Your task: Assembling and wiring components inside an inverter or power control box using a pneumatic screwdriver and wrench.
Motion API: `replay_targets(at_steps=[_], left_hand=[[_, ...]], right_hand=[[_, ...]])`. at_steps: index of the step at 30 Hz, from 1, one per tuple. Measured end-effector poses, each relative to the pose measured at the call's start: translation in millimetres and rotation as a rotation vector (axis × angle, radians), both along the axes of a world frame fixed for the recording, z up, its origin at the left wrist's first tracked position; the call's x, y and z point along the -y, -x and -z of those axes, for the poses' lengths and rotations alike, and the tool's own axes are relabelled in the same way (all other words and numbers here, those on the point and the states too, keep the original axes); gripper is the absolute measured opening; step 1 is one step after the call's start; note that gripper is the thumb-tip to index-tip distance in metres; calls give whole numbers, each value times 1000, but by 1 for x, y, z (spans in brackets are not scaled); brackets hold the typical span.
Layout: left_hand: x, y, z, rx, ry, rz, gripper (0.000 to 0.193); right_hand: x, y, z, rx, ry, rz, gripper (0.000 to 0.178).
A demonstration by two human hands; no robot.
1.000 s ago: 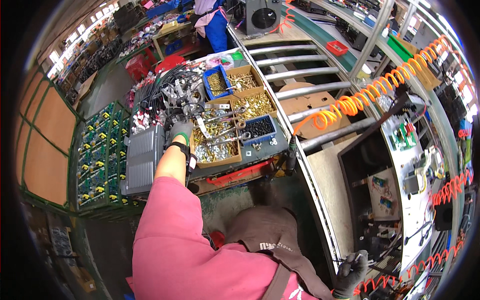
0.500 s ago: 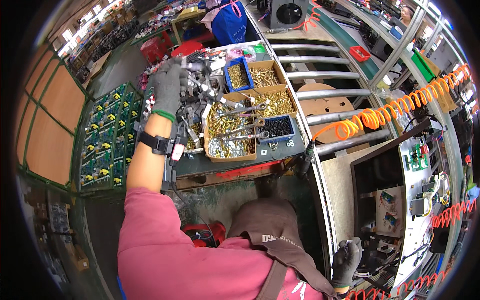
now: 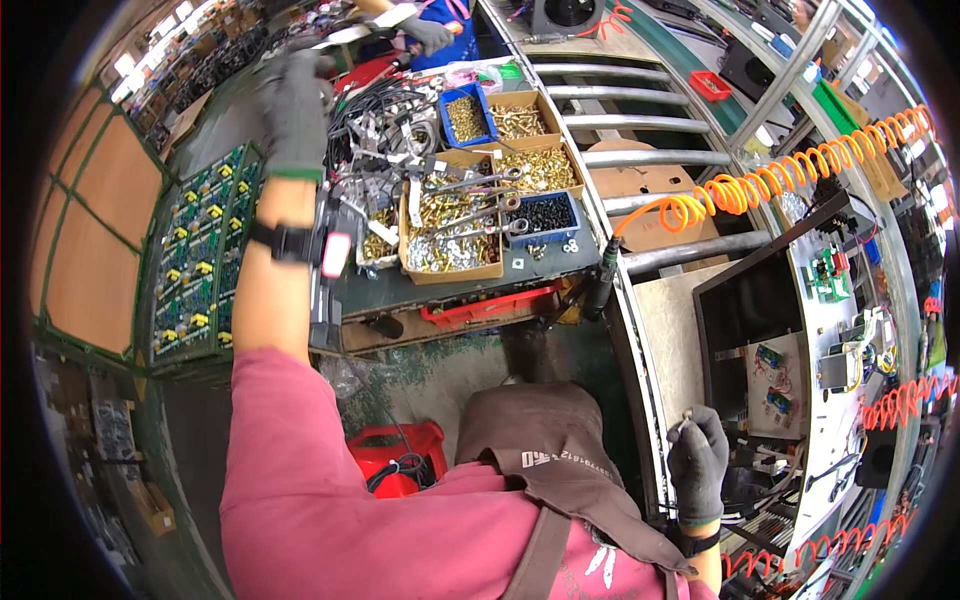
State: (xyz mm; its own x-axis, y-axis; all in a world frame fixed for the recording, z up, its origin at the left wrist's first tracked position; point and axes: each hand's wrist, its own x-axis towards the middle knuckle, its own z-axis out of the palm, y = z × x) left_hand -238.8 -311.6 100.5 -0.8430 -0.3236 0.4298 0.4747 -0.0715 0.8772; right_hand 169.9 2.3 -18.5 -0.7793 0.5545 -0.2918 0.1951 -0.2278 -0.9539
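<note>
My left hand (image 3: 295,120), in a grey glove with a green cuff, reaches out past the far left of the bench. Its fingers are smeared by motion, so I cannot tell whether they hold anything. Close by is a tangle of black cables and connectors (image 3: 385,115). My right hand (image 3: 698,465), also gloved, is closed in a pinch at the frame edge of the roller line. A small pale thing shows at its fingertips, too small to name. A cardboard box of bolts and washers (image 3: 452,262) stands on the bench, with combination wrenches (image 3: 470,208) lying across it.
Another person's gloved hand (image 3: 430,36) is at the far end near a pale strip. Blue bins of small screws (image 3: 466,118) and black screws (image 3: 541,214) stand by the boxes. Metal rollers (image 3: 655,158), an orange coiled hose (image 3: 740,192) and racked circuit boards (image 3: 205,255) flank me.
My left hand has moved left and farther away from the cable pile. My right hand has risen along the line's edge. A co-worker's gloved hand has come into view at the far end.
</note>
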Motion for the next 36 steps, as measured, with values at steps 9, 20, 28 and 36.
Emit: replay_targets(at_steps=[9, 20, 28, 36], left_hand=[[20, 38, 0, -841, 963, -301, 6], [-21, 15, 16, -439, 420, 125, 12], [-50, -57, 136, -166, 448, -90, 11], [-32, -140, 149, -531, 719, 179, 29]], right_hand=[[-6, 12, -20, -62, 100, -205, 13], [-1, 62, -15, -43, 147, -422, 17], [53, 170, -15, 29, 218, -753, 38], [101, 285, -13, 96, 908, -997, 38]])
